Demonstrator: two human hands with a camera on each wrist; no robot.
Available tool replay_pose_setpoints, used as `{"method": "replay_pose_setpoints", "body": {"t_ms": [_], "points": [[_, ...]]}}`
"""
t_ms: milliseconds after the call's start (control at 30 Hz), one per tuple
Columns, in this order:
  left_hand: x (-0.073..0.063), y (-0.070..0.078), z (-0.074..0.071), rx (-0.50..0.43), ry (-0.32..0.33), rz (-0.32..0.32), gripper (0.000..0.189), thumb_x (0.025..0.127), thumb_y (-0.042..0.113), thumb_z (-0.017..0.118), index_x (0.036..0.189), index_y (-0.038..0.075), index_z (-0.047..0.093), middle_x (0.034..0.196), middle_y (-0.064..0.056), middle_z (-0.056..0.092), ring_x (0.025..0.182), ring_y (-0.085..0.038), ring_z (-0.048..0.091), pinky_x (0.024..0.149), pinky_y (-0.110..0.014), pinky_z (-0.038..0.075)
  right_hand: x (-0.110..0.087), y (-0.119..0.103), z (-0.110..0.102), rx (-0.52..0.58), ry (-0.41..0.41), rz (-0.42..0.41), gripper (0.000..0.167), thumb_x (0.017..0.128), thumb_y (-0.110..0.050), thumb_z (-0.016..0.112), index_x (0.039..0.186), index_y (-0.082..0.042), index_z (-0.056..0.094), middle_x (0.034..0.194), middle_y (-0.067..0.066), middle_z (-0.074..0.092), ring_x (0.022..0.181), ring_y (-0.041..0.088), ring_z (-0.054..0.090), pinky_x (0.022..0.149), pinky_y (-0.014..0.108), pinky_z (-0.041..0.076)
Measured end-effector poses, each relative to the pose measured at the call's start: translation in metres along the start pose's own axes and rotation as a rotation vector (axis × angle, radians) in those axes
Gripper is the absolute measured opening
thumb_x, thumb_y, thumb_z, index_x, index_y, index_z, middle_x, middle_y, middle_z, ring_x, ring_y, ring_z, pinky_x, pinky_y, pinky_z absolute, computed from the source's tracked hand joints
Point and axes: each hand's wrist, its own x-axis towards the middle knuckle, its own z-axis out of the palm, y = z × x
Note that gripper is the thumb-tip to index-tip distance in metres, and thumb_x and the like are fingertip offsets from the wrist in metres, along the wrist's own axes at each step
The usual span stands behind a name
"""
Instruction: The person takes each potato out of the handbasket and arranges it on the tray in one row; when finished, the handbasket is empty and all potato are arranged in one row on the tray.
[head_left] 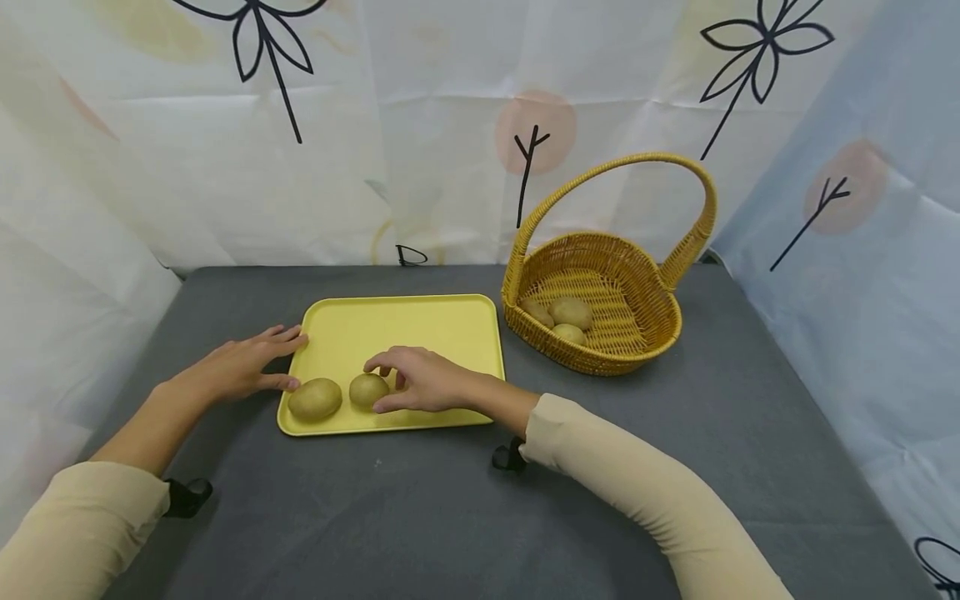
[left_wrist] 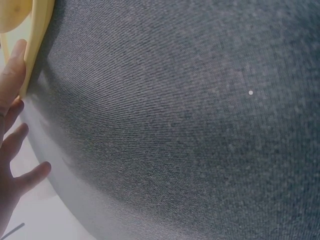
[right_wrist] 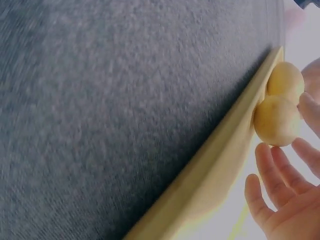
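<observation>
Two potatoes lie on a yellow tray (head_left: 420, 325) near its front left corner, a larger potato (head_left: 315, 401) on the left and a rounder potato (head_left: 367, 391) beside it. My right hand (head_left: 423, 379) is at the rounder one, thumb and fingers spread loosely about its right side. In the right wrist view the fingers (right_wrist: 280, 182) are parted, their tips close to that potato (right_wrist: 276, 121). At the tray's left edge, my left hand (head_left: 243, 367) rests with fingers extended, thumb near the larger potato. The left wrist view shows those fingers (left_wrist: 12, 142) spread along the rim.
A wicker basket (head_left: 648, 337) with a tall arched handle (head_left: 622, 162) stands right of the tray, with several potatoes (head_left: 572, 313) inside. A dark grey cloth (head_left: 420, 508) covers the table. Patterned white curtains (head_left: 427, 108) hang behind and at the sides.
</observation>
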Motion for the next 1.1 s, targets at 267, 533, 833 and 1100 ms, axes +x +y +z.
{"method": "replay_pose_setpoints", "body": {"t_ms": [267,533,833,1100], "points": [[0.001,0.0,0.002,-0.008,-0.006,-0.008,0.09,0.087,0.057,0.066,0.153,0.002,0.038,0.158,-0.025,0.029,0.144,-0.049,0.023,0.095,-0.08,0.025,0.005,0.0,0.004,0.016,0.033,0.004,0.052,0.093,-0.017,0.073,0.141,-0.006,0.054,0.129,0.011,0.06,0.098,0.014,0.065,0.084,0.018,0.047],[0.002,-0.003,0.003,-0.002,-0.013,-0.015,0.093,0.086,0.06,0.065,0.153,0.002,0.037,0.158,-0.025,0.029,0.143,-0.05,0.023,0.094,-0.081,0.024,0.017,0.0,0.011,-0.063,0.102,0.025,0.047,0.092,-0.016,0.074,0.134,-0.004,0.059,0.117,0.009,0.065,0.095,0.014,0.063,0.082,0.016,0.045],[0.002,-0.001,0.002,-0.002,-0.004,-0.013,0.091,0.087,0.058,0.066,0.152,0.002,0.038,0.158,-0.025,0.029,0.143,-0.05,0.024,0.094,-0.08,0.026,0.014,-0.001,0.015,-0.043,0.014,-0.04,0.049,0.09,-0.019,0.076,0.134,-0.005,0.059,0.118,0.008,0.065,0.098,0.011,0.063,0.086,0.015,0.045],[0.002,-0.001,0.001,0.004,-0.008,-0.012,0.092,0.087,0.061,0.064,0.152,0.001,0.038,0.157,-0.026,0.029,0.143,-0.051,0.023,0.093,-0.081,0.025,0.011,-0.001,0.013,-0.032,0.01,-0.032,0.052,0.089,-0.022,0.078,0.136,-0.008,0.058,0.12,0.007,0.065,0.102,0.012,0.062,0.086,0.017,0.046]]}}
